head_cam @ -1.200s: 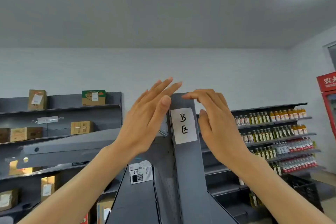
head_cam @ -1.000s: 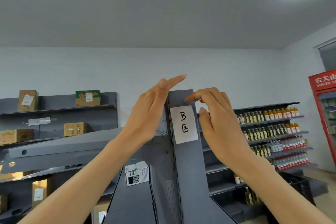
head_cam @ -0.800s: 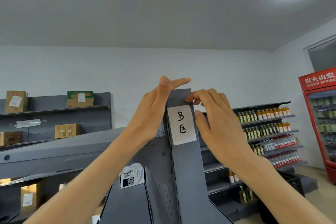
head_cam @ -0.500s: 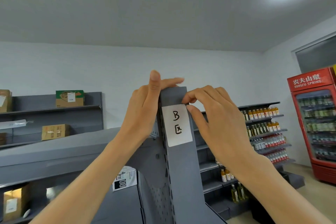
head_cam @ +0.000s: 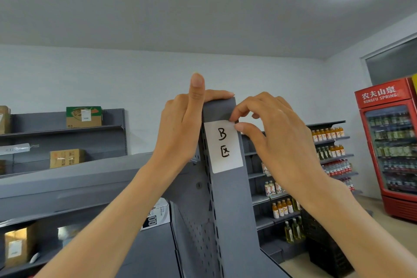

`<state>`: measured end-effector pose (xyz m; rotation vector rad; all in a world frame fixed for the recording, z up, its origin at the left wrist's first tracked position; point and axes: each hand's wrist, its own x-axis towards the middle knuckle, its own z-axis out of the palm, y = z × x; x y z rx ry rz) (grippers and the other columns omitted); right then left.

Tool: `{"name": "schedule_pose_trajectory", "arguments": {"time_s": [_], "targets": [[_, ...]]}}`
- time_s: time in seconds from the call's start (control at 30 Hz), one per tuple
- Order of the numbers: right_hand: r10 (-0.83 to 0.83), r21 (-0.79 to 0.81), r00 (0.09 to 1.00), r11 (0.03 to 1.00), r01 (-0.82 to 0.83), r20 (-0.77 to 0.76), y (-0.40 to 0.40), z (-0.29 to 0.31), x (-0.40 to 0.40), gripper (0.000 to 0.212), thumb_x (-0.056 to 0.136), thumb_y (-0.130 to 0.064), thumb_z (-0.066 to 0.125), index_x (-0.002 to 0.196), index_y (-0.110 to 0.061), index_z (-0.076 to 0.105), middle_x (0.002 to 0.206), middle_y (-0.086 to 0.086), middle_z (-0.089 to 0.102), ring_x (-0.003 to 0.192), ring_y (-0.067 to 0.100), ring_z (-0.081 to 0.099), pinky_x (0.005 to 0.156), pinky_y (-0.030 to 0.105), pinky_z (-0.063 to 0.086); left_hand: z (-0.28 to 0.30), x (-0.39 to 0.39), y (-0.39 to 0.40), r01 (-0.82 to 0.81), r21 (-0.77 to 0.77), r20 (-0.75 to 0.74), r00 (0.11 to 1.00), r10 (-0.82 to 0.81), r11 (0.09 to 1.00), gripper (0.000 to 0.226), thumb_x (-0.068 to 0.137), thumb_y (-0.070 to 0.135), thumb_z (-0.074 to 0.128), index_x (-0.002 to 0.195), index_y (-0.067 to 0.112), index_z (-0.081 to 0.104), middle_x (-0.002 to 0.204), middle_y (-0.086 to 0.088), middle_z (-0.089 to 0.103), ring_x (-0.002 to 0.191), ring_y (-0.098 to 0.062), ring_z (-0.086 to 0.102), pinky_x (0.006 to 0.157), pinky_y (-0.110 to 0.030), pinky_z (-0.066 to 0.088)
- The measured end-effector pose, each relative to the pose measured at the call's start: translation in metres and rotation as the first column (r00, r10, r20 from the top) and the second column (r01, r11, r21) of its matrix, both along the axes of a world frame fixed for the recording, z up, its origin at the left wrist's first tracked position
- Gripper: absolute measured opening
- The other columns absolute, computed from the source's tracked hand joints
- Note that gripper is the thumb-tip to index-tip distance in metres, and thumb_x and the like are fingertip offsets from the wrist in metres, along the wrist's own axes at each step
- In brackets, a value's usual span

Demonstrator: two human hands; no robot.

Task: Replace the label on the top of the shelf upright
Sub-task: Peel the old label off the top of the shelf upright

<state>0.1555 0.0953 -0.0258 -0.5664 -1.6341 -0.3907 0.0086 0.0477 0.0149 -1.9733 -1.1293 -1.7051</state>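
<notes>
Head view shows the gray upright [head_cam: 228,198] rising through the middle of the picture, and the white label [head_cam: 223,145] with a handwritten "B" and one more character is stuck on its front face, close under the top end. The left hand [head_cam: 182,128] is at 9 o'clock of the label; its fingers lie over the top end of the upright and the thumb points straight up, so this grip is closed around the upright and seems to steady it. The right hand [head_cam: 275,140] is at 3 o'clock of the label. Its thumb and forefinger meet at the upper right corner of the label, and I judge this grip is pinching that corner, though I cannot tell if the corner is already lifted from the metal. The rest of the label lies flat, and its lower edge and left edge look fully attached. So the task is, in my judgement, only at its beginning: the old label is still in place and the peeling is just starting. What is left is to pull it off completely, to bring a new label and to press it on the same spot. No new label is visible in either hand or anywhere near the upright. Far at 3 o'clock stands a red fridge [head_cam: 392,146], and shelves with bottles [head_cam: 327,144] are behind the right hand.
</notes>
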Motion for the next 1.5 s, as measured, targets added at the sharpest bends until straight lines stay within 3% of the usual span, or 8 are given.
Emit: {"name": "schedule_pose_trajectory", "arguments": {"time_s": [0.23, 0.33, 0.57, 0.67, 0.77, 1.07, 1.37, 1.5], "targets": [[-0.002, -0.040, 1.000, 0.999, 0.002, -0.006, 0.001, -0.001, -0.001, 0.011, 0.087, -0.033, 0.068, 0.094, -0.033, 0.059, 0.094, -0.021, 0.052, 0.092, 0.006, 0.051, 0.062, 0.018, 0.038, 0.000, 0.000, 0.001, -0.003, -0.004, 0.005, 1.000, 0.003, 1.000, 0.076, 0.090, 0.065, 0.009, 0.102, 0.036, 0.078, 0.091, -0.001, 0.080, 0.089, -0.026, 0.073, 0.091, -0.054, 0.053], [0.033, -0.063, 0.999, 0.997, -0.035, -0.035, 0.002, 0.001, -0.002, 0.014, 0.088, -0.035, 0.067, 0.084, -0.036, 0.054, 0.090, -0.019, 0.054, 0.087, 0.005, 0.050, 0.062, 0.010, 0.035, -0.001, -0.001, 0.002, -0.001, -0.006, 0.007, 1.000, 0.001, 1.000, 0.075, 0.090, 0.067, 0.009, 0.101, 0.039, 0.078, 0.093, -0.014, 0.078, 0.093, -0.033, 0.070, 0.093, -0.055, 0.052], [0.046, -0.068, 0.999, 0.997, -0.047, -0.011, -0.001, -0.004, -0.006, 0.013, 0.090, -0.030, 0.065, 0.082, -0.031, 0.055, 0.087, -0.016, 0.057, 0.084, 0.007, 0.054, 0.064, 0.026, 0.048, -0.001, -0.004, 0.003, 0.002, -0.011, -0.002, 1.000, -0.002, 1.000, 0.075, 0.092, 0.066, 0.008, 0.103, 0.038, 0.077, 0.091, -0.018, 0.077, 0.093, -0.034, 0.070, 0.094, -0.053, 0.052], [0.041, -0.060, 0.999, 0.997, -0.040, 0.018, -0.005, -0.008, -0.005, 0.010, 0.090, -0.028, 0.063, 0.083, -0.029, 0.056, 0.088, -0.015, 0.057, 0.085, 0.009, 0.054, 0.065, 0.031, 0.051, -0.001, -0.002, 0.002, 0.002, -0.005, 0.002, 1.000, -0.002, 1.000, 0.075, 0.092, 0.063, 0.009, 0.102, 0.035, 0.078, 0.091, -0.002, 0.080, 0.094, -0.020, 0.072, 0.095, -0.048, 0.052], [0.023, -0.053, 0.999, 0.998, -0.021, 0.043, -0.011, -0.010, -0.001, 0.008, 0.089, -0.030, 0.063, 0.086, -0.027, 0.057, 0.090, -0.014, 0.058, 0.086, 0.010, 0.055, 0.064, 0.031, 0.051, -0.001, -0.001, 0.000, -0.010, -0.006, -0.011, 1.000, 0.010, 1.000, 0.072, 0.098, 0.055, 0.011, 0.104, 0.032, 0.078, 0.100, 0.008, 0.079, 0.101, -0.011, 0.070, 0.099, -0.042, 0.051], [0.001, -0.052, 0.995, 0.999, 0.004, 0.099, -0.031, -0.012, 0.006, 0.006, 0.092, -0.031, 0.056, 0.092, -0.025, 0.056, 0.084, -0.016, 0.051, 0.084, 0.012, 0.055, 0.060, 0.031, 0.051, -0.003, 0.000, -0.005, 0.014, -0.008, -0.010, 1.000, -0.015, 1.000, 0.066, 0.102, 0.049, 0.015, 0.105, 0.029, 0.078, 0.106, 0.008, 0.078, 0.105, -0.006, 0.068, 0.100, -0.038, 0.050], [-0.075, -0.063, 0.979, 0.994, 0.089, 0.190, -0.042, -0.022, 0.015, 0.017, 0.099, -0.030, 0.046, 0.088, -0.032, 0.033, 0.076, -0.008, 0.056, 0.066, 0.012, 0.054, 0.051, 0.026, 0.046, -0.005, 0.004, -0.008, -0.019, 0.007, -0.010, 1.000, 0.019, 1.000, 0.064, 0.104, 0.048, 0.017, 0.104, 0.029, 0.078, 0.104, 0.008, 0.078, 0.103, -0.010, 0.069, 0.097, -0.042, 0.051], [-0.044, -0.092, 0.990, 0.994, 0.056, 0.130, -0.053, -0.015, 0.023, 0.013, 0.099, -0.030, 0.043, 0.090, -0.032, 0.033, 0.080, -0.005, 0.059, 0.067, 0.014, 0.055, 0.054, 0.035, 0.054, -0.004, 0.007, -0.007, -0.047, 0.020, -0.001, 0.999, 0.047, 0.999, 0.065, 0.103, 0.052, 0.016, 0.101, 0.031, 0.078, 0.101, 0.008, 0.079, 0.102, -0.013, 0.070, 0.096, -0.045, 0.051]]}}
